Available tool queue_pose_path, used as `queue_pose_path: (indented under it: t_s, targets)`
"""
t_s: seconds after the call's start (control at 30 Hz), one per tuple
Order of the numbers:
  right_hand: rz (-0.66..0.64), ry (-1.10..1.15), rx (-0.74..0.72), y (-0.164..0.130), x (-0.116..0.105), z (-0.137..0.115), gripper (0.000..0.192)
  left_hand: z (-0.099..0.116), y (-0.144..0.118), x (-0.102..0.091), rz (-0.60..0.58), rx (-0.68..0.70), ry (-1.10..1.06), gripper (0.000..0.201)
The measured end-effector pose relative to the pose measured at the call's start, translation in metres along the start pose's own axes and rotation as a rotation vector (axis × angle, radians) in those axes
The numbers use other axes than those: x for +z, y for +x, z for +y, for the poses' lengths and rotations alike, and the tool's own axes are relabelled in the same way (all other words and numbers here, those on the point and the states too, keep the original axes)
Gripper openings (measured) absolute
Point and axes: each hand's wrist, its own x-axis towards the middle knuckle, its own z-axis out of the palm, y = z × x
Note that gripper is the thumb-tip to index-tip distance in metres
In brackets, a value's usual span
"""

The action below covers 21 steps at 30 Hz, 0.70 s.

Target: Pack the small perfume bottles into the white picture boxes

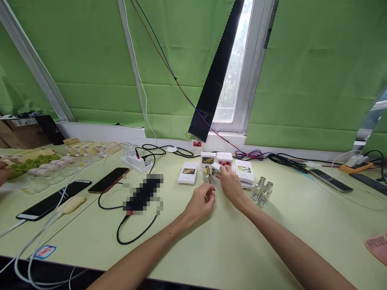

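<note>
My right hand [231, 183] is closed around a small white box [215, 172] with a flower picture, tilted in its fingers. My left hand [200, 199] is beside it, its fingers curled inward; whatever they may hold is hidden. Just beyond the left fingers is a small glass bottle [207, 171] with a gold cap, its lower part partly covered. Two clear glass bottles [261, 193] with silver caps stand to the right of my right forearm. Flat white packs [244, 171] with flower pictures lie by my right hand, and another flat pack [188, 173] lies to the left.
White boxes [208, 160] with flower pictures stand behind my hands. Phones [109, 180] and a white power strip [136, 161] with trailing cables are on the left. Coiled black cable [287, 164] and a phone [330, 180] lie right. Another person's hand [3, 173] shows at the left edge.
</note>
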Motion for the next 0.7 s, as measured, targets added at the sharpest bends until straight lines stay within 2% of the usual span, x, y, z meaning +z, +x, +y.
queue_pose_path:
  t_s: [0.23,0.43,0.7]
  targets:
    - [0.057,0.058,-0.083,0.009,0.012,0.005,0.022,0.004,-0.002,0.0,-0.068,0.018,0.054,0.011]
    - [0.033,0.07,-0.148,0.013,0.019,0.005,0.054,0.001,-0.001,0.0,-0.047,0.025,0.085,0.012]
    - [-0.036,0.02,-0.212,0.025,0.022,-0.001,0.084,0.001,0.002,-0.003,-0.013,0.01,0.124,0.012]
